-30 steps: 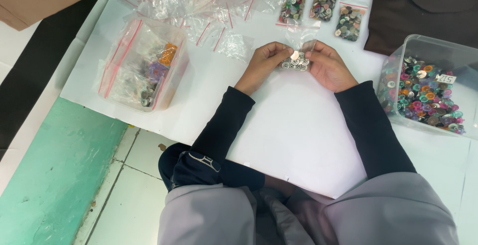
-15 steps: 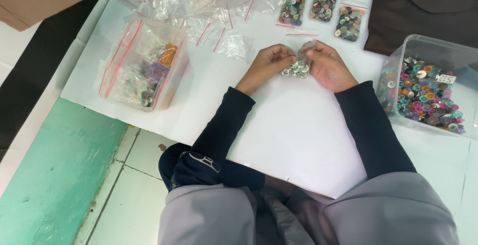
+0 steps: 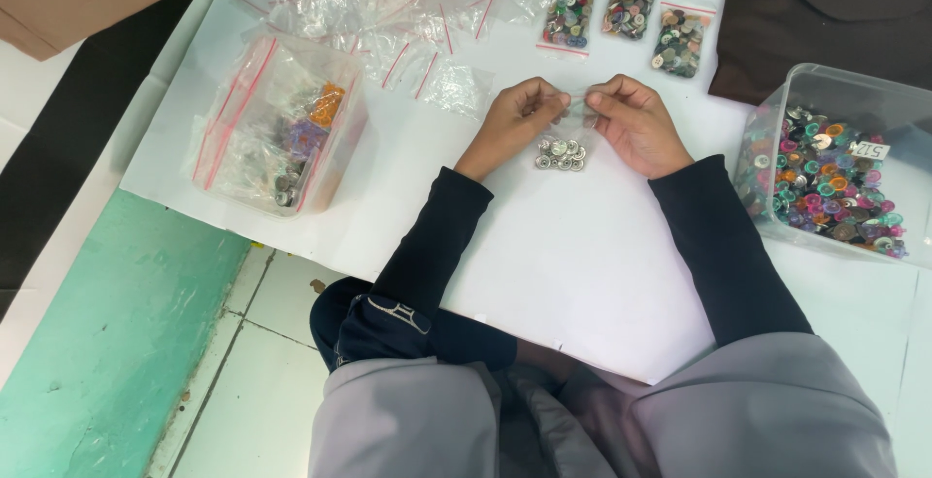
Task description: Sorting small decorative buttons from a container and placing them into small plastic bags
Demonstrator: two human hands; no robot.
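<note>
- Head view: left hand and right hand pinch the top edge of a small clear bag, fingers clamped on it from either side, likely to press it closed
- The bag hangs between the hands over the white sheet, silvery buttons settled at its bottom
- Three filled bags lie in a row just beyond the small bag
- A clear tub of coloured buttons stands right of it, within reach
- Empty bags lie heaped beyond it, to its left

Silvery buttons in clear bag, black sleeves, white sheet.
</note>
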